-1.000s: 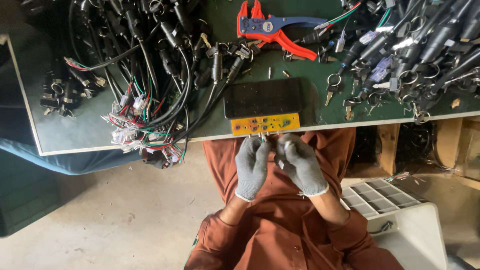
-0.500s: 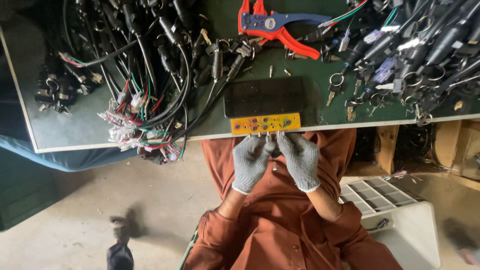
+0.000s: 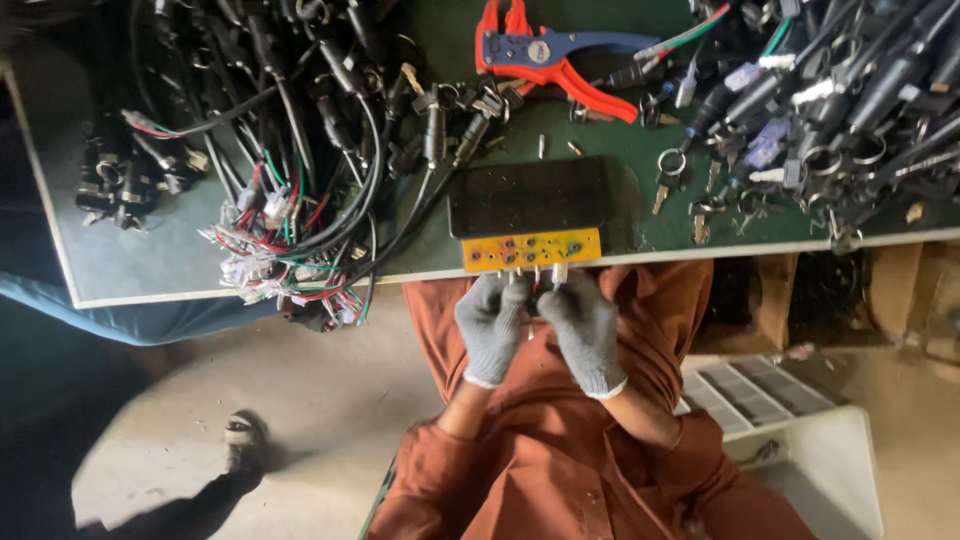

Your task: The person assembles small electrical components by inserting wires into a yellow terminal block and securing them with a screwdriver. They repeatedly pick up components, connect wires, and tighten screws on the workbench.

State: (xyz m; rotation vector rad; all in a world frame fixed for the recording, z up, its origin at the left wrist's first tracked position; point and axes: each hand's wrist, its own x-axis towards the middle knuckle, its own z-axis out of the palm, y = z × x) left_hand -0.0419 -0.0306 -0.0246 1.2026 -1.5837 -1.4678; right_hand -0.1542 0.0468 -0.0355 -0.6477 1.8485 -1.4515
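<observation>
- We are taking the yellow board at the near edge of the green table as our landmark: a flat yellow-orange strip with small dark holes, lying just in front of a black rectangular slab.
- We are holding both gloved hands just below the yellow board, over our lap; the left hand and the right hand are curled together around small metal pins and thin wires hanging at the board's lower edge, fingers closed in a pinch.
- Beyond the yellow board, red and blue pliers are lying on the table.
- Left of the board, a tangle of black cables with coloured wire ends is spilling over the table edge; right of it, more black plugs and key rings are crowding the surface.
- Since half a second ago, our hands are sitting closer to the board, fingertips now touching its pins.
- Far left and below the board, another person's shoe is showing on the floor.
</observation>
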